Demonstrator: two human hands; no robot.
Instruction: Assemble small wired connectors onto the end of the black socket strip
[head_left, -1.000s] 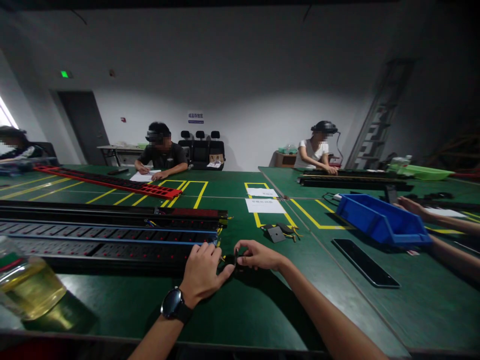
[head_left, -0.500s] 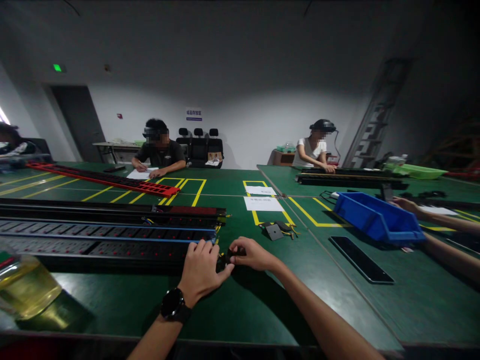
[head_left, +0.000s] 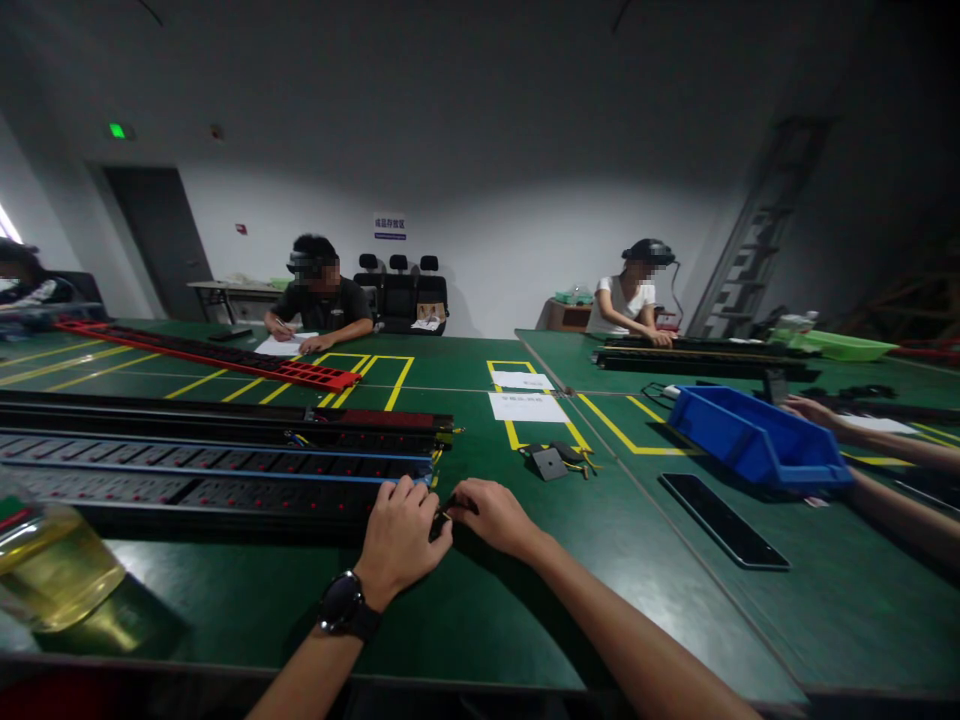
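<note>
Long black socket strips (head_left: 247, 495) with red dots lie side by side on the green table (head_left: 525, 620). My left hand (head_left: 401, 535), with a black watch on its wrist, rests over the right end of the nearest strip, fingers wrapped on it. My right hand (head_left: 491, 515) is pinched at that same end, close to my left fingertips, on a small dark part with a bit of yellow wire. The fingers hide most of this part. Beyond my right hand lies a grey square plate (head_left: 550, 463) with dark pieces and wires.
A bottle of yellow liquid (head_left: 56, 570) stands at the left. To the right are a phone (head_left: 724, 520), a blue bin (head_left: 757, 440) and another person's arms (head_left: 892, 490). Paper sheets (head_left: 529, 407) and a red frame (head_left: 217, 357) lie farther back; people sit across the table.
My right hand has moved slightly left, toward the strip's end. My left thumb has drawn in closer to the strip, and the small dark part is now nearer to it.
</note>
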